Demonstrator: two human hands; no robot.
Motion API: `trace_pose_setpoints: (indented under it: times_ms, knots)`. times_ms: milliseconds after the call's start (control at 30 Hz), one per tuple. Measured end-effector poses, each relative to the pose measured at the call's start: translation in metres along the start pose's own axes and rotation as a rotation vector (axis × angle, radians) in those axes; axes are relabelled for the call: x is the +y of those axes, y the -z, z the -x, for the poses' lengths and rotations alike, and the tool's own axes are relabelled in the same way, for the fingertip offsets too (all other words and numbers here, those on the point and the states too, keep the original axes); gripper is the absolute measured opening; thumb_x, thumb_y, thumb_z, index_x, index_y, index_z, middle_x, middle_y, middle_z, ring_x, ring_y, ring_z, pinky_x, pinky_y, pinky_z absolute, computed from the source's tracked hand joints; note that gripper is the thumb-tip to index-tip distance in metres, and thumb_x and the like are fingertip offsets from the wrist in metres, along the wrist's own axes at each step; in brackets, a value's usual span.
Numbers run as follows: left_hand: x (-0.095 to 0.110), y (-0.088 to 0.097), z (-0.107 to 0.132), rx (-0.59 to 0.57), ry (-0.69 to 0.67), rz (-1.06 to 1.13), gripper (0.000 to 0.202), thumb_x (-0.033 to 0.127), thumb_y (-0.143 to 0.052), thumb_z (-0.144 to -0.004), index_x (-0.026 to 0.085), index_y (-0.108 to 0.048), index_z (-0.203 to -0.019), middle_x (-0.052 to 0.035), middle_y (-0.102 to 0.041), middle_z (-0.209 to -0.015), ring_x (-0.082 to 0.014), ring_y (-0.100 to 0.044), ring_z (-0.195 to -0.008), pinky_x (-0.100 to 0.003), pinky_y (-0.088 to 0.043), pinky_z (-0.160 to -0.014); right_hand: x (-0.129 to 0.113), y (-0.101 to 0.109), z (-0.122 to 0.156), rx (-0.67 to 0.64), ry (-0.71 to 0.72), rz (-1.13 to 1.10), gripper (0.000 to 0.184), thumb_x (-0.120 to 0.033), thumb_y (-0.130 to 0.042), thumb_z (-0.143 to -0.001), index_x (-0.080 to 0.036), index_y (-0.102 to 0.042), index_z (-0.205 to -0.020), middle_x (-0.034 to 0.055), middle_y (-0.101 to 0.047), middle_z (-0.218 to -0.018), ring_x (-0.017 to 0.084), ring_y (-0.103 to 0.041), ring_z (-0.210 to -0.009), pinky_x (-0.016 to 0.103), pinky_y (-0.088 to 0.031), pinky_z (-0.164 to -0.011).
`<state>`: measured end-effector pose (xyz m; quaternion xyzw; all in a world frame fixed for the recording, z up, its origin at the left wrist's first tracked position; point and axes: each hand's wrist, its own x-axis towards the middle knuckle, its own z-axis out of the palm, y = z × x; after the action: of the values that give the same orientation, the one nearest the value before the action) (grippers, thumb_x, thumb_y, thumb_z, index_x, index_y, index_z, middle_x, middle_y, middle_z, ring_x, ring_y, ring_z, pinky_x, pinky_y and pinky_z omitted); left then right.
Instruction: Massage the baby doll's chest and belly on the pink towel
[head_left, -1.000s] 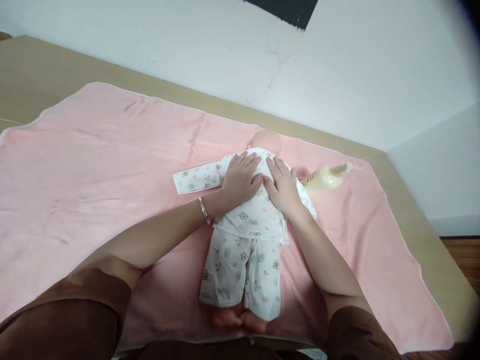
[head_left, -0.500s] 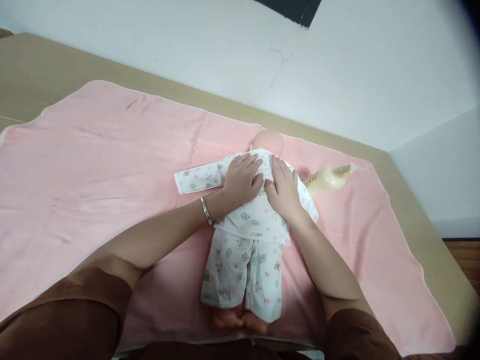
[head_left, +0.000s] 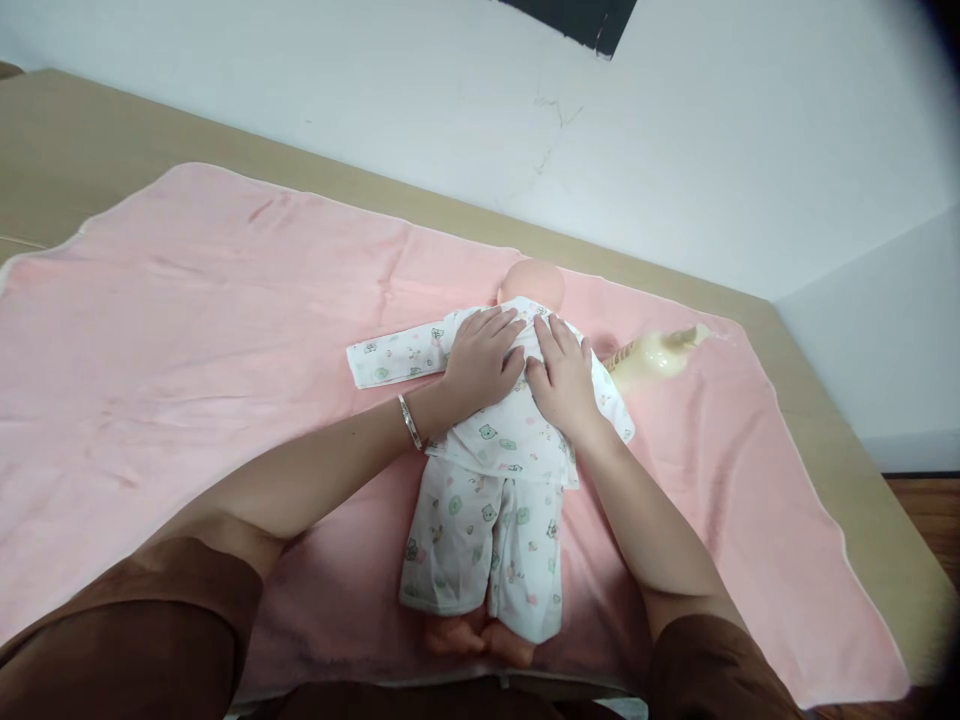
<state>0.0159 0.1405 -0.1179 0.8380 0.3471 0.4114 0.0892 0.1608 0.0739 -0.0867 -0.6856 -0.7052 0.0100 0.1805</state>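
Observation:
A baby doll in a white printed top and trousers lies face down, its bald head at the far end and its bare feet toward me. My left hand rests flat on the left of its upper back, fingers stretched out. On the right of the back lies my right hand, also flat with the fingers slightly apart. The thumbs point toward each other with a small gap between them. One long sleeve stretches out to the left.
Under the doll a pink blanket with a pale edge covers much of the wooden table. A pale yellow shiny object with a ribbed brown part lies right of the doll. Behind the table stands a white wall.
My right hand's fingers have shifted very slightly on the doll's back. The whole view has drifted a little; otherwise my hands and the doll stay in place.

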Motion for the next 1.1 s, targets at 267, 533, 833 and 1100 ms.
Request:
trace_pose_setpoints:
  times_ms: [267, 533, 833, 1100]
  knots:
    - [-0.001, 0.001, -0.001, -0.038, 0.012, 0.004, 0.04, 0.024, -0.044, -0.092, 0.018, -0.064, -0.126, -0.0117, -0.063, -0.137, -0.0276, -0.054, -0.131, -0.052, -0.037, -0.115, 0.003, 0.001, -0.003, -0.024, 0.038, 0.047, 0.058, -0.03, -0.033, -0.098, -0.022, -0.031, -0.156, 0.017, -0.03, -0.162, 0.032, -0.026, -0.151, 0.067, -0.019, -0.116]
    - [0.0, 0.002, 0.002, 0.053, -0.011, -0.006, 0.03, 0.025, -0.048, -0.091, 0.02, -0.071, -0.109, -0.0075, -0.07, -0.126, -0.0258, -0.06, -0.125, -0.047, -0.045, -0.11, -0.021, 0.008, 0.016, 0.041, 0.032, 0.257, 0.052, -0.029, -0.032, -0.102, -0.011, -0.045, -0.148, 0.0247, -0.046, -0.15, 0.036, -0.042, -0.141, 0.062, -0.023, -0.117]
    - [0.002, -0.001, 0.001, -0.004, 0.088, -0.04, 0.045, 0.026, -0.048, -0.09, 0.012, -0.059, -0.131, -0.0157, -0.058, -0.142, -0.0316, -0.049, -0.136, -0.052, -0.036, -0.116, -0.006, 0.008, 0.005, -0.061, 0.044, 0.129, 0.057, -0.033, -0.032, -0.101, -0.014, -0.033, -0.154, 0.0221, -0.028, -0.162, 0.035, -0.025, -0.151, 0.068, -0.02, -0.116]
    - [0.001, 0.001, 0.002, 0.023, 0.013, -0.036, 0.033, 0.026, -0.045, -0.093, 0.02, -0.069, -0.115, -0.0096, -0.068, -0.129, -0.0271, -0.057, -0.127, -0.052, -0.036, -0.115, -0.009, 0.01, 0.008, -0.017, 0.075, 0.159, 0.054, -0.033, -0.033, -0.101, -0.012, -0.04, -0.151, 0.0224, -0.036, -0.158, 0.035, -0.032, -0.149, 0.067, -0.017, -0.118]
